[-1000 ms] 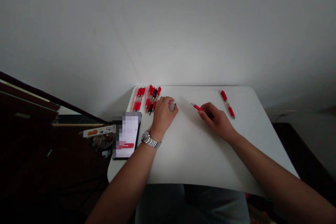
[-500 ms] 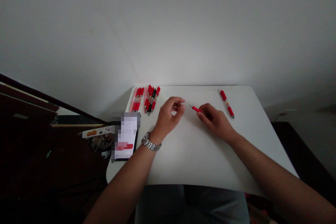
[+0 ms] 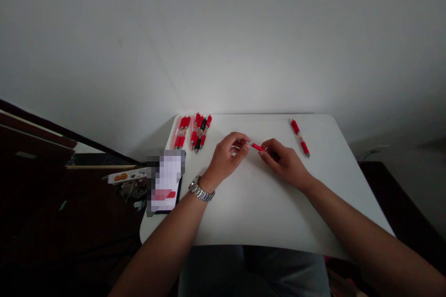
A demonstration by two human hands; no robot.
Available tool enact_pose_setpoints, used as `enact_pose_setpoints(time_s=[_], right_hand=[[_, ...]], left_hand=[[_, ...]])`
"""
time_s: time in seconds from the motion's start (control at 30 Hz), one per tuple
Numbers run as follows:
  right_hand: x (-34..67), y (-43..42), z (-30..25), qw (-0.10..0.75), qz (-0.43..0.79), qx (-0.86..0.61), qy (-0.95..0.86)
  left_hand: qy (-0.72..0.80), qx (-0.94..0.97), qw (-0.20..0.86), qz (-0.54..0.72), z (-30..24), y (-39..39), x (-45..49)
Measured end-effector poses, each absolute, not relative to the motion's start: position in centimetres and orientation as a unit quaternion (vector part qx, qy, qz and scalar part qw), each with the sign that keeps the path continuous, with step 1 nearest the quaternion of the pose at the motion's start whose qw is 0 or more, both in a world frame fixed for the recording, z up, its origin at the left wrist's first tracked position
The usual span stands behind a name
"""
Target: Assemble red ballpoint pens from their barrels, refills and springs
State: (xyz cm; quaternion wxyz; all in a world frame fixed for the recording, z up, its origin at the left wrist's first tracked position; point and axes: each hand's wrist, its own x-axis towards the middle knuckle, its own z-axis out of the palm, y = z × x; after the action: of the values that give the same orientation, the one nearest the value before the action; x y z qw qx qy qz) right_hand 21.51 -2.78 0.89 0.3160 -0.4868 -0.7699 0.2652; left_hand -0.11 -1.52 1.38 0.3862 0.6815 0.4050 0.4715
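Note:
A red pen (image 3: 257, 147) is held between my hands above the middle of the white table (image 3: 244, 213). My right hand (image 3: 284, 162) is closed around its red grip, with the metal tip pointing left. At that tip, the thumb and fingers of my left hand (image 3: 228, 155) are pinched together; whether a small part sits between them is hidden. Another red pen (image 3: 300, 138) with a clear middle lies to the right, beyond my right hand. Several red pens (image 3: 182, 132) and a black pen (image 3: 200, 135) lie in groups at the back left.
A phone (image 3: 167, 181) with a blurred screen lies at the table's left edge, beside my left forearm. A silver watch (image 3: 201, 189) is on my left wrist. The wall (image 3: 226, 55) stands right behind the table. Cluttered items (image 3: 134, 188) are below on the left.
My left hand has moved slightly right and down, so its fingertips now meet the pen's metal tip. Before, a gap separated them. My right hand stays almost in place, still holding the pen.

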Motion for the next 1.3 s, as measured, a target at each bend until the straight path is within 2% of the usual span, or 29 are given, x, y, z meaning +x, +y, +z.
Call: enact_pose_setpoints(time_s=[0.43,0.87,1.3], right_hand=[[21.53,-2.86,1.1,0.314,0.273,-0.47,-0.779],[21.75,-2.77,0.96,0.325,0.269,-0.483,-0.767],[21.77,-2.72,1.06,0.337,0.269,-0.484,-0.761]], left_hand=[[0.404,0.683,0.398,0.46,1.12,-1.3,-0.14],[0.394,0.617,0.446,0.515,1.06,-0.96,-0.25],[0.385,0.593,0.446,0.549,1.18,-0.85,-0.38]])
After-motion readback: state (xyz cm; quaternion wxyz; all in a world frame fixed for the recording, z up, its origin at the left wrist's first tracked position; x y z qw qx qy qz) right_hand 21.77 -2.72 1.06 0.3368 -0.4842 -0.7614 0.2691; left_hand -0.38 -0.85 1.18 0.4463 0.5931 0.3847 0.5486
